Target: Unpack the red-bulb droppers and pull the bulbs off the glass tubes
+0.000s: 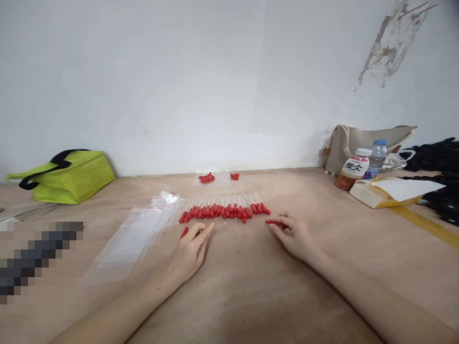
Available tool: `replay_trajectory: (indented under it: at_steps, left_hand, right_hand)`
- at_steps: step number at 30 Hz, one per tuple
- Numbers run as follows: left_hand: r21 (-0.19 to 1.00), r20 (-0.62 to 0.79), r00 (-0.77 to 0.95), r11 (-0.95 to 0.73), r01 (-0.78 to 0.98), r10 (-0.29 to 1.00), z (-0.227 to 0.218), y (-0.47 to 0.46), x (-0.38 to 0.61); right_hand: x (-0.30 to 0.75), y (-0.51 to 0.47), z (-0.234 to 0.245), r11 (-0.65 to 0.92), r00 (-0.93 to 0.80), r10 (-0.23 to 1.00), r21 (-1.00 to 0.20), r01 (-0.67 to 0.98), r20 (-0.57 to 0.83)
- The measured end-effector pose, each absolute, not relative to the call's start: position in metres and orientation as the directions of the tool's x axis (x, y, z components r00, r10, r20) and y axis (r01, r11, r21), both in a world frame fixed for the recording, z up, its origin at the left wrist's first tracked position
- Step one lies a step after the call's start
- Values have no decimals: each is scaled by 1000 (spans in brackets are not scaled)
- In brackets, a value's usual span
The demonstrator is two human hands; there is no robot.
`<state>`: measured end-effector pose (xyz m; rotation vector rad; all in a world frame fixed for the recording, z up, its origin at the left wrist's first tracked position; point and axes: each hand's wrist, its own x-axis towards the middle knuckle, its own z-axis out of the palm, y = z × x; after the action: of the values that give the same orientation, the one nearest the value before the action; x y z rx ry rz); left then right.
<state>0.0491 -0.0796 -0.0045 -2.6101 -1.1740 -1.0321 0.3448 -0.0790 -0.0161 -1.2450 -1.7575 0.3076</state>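
My left hand [193,248] is closed around a dropper; its red rubber bulb [184,232] sticks out on the left and its clear tube points right. My right hand [292,234] pinches a red rubber bulb [272,222] between thumb and fingers; whether a tube is attached to it is hidden. Between and beyond the hands lies a row of droppers [215,210], red bulbs toward me and clear tubes pointing to the wall. A single clear tube [238,236] lies in front of the row, pointing toward me.
Clear zip bags [125,239] lie left of the row. Loose red bulbs [207,178] rest on clear plastic near the wall. A lime-green bag [75,177] stands far left. At right are a drink bottle [354,168], a water bottle [377,155], a beige bag [337,143] and an open packet [376,193].
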Motion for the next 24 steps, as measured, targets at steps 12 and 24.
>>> replay_trajectory:
  at_steps: [12, 24]
  left_hand:
    - [-296, 495, 767, -751, 590, 407, 0, -78, 77]
    - [369, 360, 683, -769, 522, 636, 8, -76, 95]
  right_hand:
    - [344, -72, -23, 459, -113, 826, -543, 703, 552]
    - [339, -68, -16, 412, -154, 808, -357, 839, 569]
